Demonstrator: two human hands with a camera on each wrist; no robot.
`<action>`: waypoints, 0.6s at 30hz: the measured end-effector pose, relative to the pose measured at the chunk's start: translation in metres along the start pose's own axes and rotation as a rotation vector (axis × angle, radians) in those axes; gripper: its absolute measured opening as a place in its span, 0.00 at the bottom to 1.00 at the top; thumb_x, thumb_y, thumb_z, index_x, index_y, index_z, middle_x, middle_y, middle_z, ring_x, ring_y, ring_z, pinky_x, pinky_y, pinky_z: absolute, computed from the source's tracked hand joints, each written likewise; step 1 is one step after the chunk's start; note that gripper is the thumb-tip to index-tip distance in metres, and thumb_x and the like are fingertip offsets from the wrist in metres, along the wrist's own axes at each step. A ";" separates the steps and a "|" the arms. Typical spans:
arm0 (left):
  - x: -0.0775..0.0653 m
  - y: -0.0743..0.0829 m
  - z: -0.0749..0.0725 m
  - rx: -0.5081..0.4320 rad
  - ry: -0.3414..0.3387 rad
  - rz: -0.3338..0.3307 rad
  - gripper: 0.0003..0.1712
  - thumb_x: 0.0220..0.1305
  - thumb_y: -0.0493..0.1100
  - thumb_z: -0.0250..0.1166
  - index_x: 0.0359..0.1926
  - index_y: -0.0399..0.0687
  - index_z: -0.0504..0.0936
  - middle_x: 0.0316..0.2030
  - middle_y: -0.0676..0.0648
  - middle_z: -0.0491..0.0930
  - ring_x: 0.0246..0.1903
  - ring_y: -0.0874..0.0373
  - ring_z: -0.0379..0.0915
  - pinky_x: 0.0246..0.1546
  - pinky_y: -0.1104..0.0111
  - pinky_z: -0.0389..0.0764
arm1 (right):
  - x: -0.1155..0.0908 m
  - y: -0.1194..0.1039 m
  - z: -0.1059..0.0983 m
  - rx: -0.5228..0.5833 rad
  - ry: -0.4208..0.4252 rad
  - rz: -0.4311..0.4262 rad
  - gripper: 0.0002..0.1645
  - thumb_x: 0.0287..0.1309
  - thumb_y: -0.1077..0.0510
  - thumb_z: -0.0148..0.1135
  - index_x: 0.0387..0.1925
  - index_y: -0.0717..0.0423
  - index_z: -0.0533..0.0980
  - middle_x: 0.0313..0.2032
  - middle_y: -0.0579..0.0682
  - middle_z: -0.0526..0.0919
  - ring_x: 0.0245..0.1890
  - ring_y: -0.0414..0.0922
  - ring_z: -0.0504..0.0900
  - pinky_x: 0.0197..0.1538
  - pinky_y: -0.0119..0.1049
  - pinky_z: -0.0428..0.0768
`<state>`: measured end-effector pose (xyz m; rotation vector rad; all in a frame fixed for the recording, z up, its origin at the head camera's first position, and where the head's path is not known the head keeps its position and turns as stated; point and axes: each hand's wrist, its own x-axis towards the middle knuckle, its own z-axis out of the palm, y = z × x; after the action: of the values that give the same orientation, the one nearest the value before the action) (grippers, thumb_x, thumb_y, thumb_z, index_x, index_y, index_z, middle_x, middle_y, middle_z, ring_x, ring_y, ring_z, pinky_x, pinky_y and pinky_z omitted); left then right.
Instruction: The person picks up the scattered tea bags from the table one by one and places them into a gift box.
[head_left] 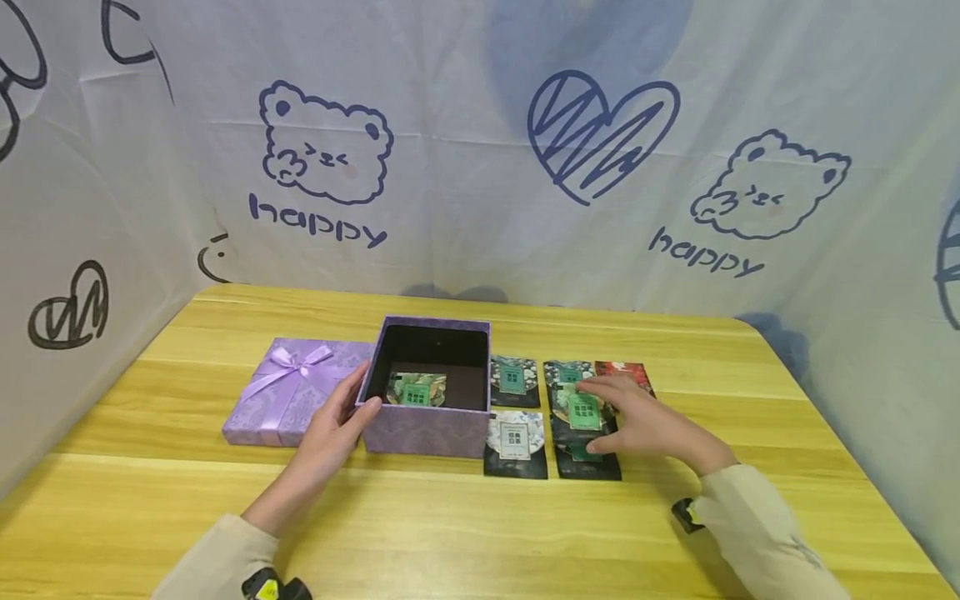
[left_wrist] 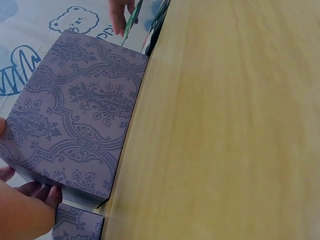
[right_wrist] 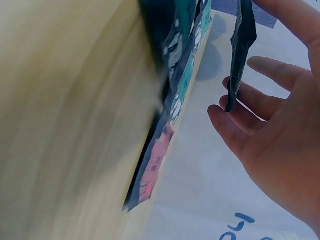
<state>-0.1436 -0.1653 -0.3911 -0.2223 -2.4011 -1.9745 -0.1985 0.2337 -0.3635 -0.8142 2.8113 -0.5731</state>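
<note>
The left hand (head_left: 330, 429) grips a purple patterned square box (head_left: 427, 433) at its corner — fingers bent; the right hand (head_left: 641, 422), fingers spread, holds a flat green-black packet (head_left: 582, 410) (above other colourful packets (head_left: 515, 446)).

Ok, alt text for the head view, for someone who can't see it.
A person's left hand grips an open purple gift box holding a green-labelled sachet, while the right hand holds a similar sachet over other sachets beside the box. The ribboned lid lies left of the box on the wooden table.
</note>
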 end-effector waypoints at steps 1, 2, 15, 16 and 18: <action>0.000 0.000 0.000 0.001 -0.001 -0.001 0.35 0.74 0.46 0.53 0.76 0.45 0.50 0.73 0.40 0.50 0.69 0.41 0.51 0.57 0.78 0.64 | 0.002 -0.001 -0.001 -0.003 -0.005 -0.011 0.47 0.49 0.49 0.75 0.67 0.60 0.65 0.66 0.66 0.62 0.66 0.66 0.56 0.60 0.67 0.61; 0.000 0.000 0.000 0.002 -0.001 0.000 0.35 0.74 0.46 0.53 0.76 0.45 0.50 0.73 0.40 0.50 0.69 0.41 0.50 0.56 0.79 0.63 | 0.005 -0.002 -0.002 -0.005 -0.009 -0.018 0.47 0.49 0.49 0.75 0.67 0.61 0.65 0.66 0.66 0.63 0.66 0.67 0.57 0.60 0.68 0.61; 0.001 -0.003 -0.001 -0.014 0.009 0.029 0.34 0.74 0.41 0.53 0.75 0.39 0.51 0.73 0.37 0.50 0.69 0.43 0.49 0.65 0.65 0.57 | 0.022 -0.021 -0.009 0.062 -0.010 -0.023 0.46 0.57 0.44 0.67 0.71 0.57 0.62 0.68 0.64 0.61 0.67 0.65 0.57 0.59 0.68 0.63; 0.002 -0.003 0.000 -0.017 0.010 0.028 0.35 0.74 0.41 0.53 0.75 0.39 0.51 0.73 0.37 0.50 0.69 0.44 0.49 0.65 0.64 0.56 | 0.023 -0.021 -0.009 0.064 -0.011 -0.021 0.46 0.57 0.43 0.67 0.71 0.57 0.62 0.68 0.64 0.60 0.67 0.64 0.57 0.59 0.68 0.63; 0.002 -0.003 0.001 -0.029 0.012 0.032 0.34 0.74 0.40 0.53 0.74 0.38 0.51 0.73 0.37 0.49 0.70 0.44 0.48 0.66 0.60 0.55 | 0.024 -0.022 -0.010 0.063 -0.012 -0.022 0.47 0.56 0.42 0.67 0.71 0.56 0.61 0.68 0.63 0.60 0.67 0.64 0.57 0.59 0.68 0.63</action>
<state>-0.1456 -0.1653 -0.3943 -0.2468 -2.3476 -1.9931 -0.2107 0.2063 -0.3466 -0.8343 2.7616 -0.6537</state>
